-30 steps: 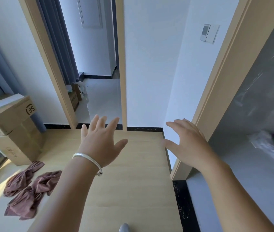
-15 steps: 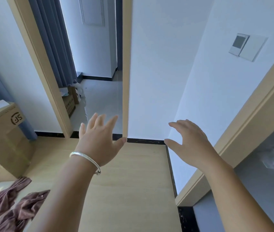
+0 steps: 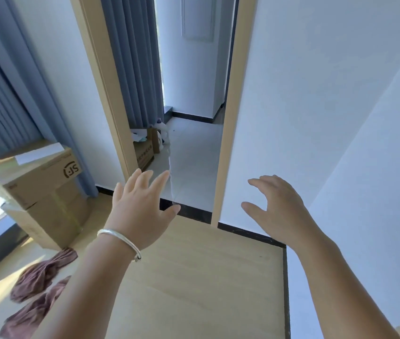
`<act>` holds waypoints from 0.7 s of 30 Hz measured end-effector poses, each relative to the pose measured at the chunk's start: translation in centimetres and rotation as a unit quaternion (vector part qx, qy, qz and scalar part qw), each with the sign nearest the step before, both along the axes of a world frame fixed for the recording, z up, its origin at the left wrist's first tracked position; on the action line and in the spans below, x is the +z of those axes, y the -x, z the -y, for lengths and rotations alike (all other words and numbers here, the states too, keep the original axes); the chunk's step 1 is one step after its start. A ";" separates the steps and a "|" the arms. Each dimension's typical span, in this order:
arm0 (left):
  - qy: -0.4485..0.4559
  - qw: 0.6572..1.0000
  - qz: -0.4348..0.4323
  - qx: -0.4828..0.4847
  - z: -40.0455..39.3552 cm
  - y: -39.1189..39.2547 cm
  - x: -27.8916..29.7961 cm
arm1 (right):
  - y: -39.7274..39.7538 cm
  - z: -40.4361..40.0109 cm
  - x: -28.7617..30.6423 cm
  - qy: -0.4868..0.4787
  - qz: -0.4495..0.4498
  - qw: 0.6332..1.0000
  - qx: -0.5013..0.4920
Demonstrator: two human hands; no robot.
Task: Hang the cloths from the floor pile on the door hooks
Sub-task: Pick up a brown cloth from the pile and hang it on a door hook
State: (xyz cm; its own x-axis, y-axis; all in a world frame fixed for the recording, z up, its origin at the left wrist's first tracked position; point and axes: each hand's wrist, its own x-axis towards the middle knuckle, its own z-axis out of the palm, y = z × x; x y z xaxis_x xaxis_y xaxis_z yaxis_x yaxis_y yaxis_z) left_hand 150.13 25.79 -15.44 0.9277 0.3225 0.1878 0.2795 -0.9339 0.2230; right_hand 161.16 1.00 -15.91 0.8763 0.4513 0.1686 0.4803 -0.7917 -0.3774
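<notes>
A pile of brown cloths [image 3: 38, 282] lies on the wooden floor at the lower left, partly behind my left forearm. My left hand [image 3: 140, 206], with a silver bracelet on the wrist, is held out in front of me with fingers spread and holds nothing. My right hand [image 3: 274, 209] hovers at the same height with fingers relaxed and slightly bent, also empty. Both hands are well above and to the right of the cloths. An open doorway with a tan frame [image 3: 228, 113] stands ahead. No door hooks are in sight.
Stacked cardboard boxes [image 3: 45, 192] stand at the left by blue curtains [image 3: 1, 94]. Beyond the doorway, a tiled room holds another box [image 3: 145, 150] and a white bottle. A white wall [image 3: 316, 118] fills the right side.
The view has swung left and upward: the grey counter and wall switch at the right have left the frame, and the boxes and cloths sit nearer the centre. Both hands stay raised and empty.
</notes>
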 end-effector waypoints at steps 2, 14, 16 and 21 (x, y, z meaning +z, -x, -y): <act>0.003 1.000 0.001 0.029 -0.4 -2.0 0.0 | -3.5 -1.0 0.2 -0.007 -0.002 1.000 0.024; -0.003 0.976 0.001 0.217 -6.6 -6.2 -0.5 | -15.4 -12.1 -0.3 -0.026 -0.015 0.979 0.199; 0.006 0.969 -0.001 0.247 -8.5 -5.9 -0.8 | -16.0 -15.1 -0.7 -0.013 -0.016 0.972 0.234; 0.027 0.948 0.009 0.316 -14.4 -4.2 -1.7 | -16.6 -24.0 -0.9 0.009 -0.022 0.951 0.308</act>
State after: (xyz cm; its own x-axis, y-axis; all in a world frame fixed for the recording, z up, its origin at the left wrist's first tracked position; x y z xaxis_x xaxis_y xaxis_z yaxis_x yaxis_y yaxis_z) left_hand 154.37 40.19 -17.15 0.5429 0.8228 0.1681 0.7753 -0.5680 0.2762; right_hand 177.77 25.04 -16.78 0.4515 0.8835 0.1244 0.8388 -0.3728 -0.3968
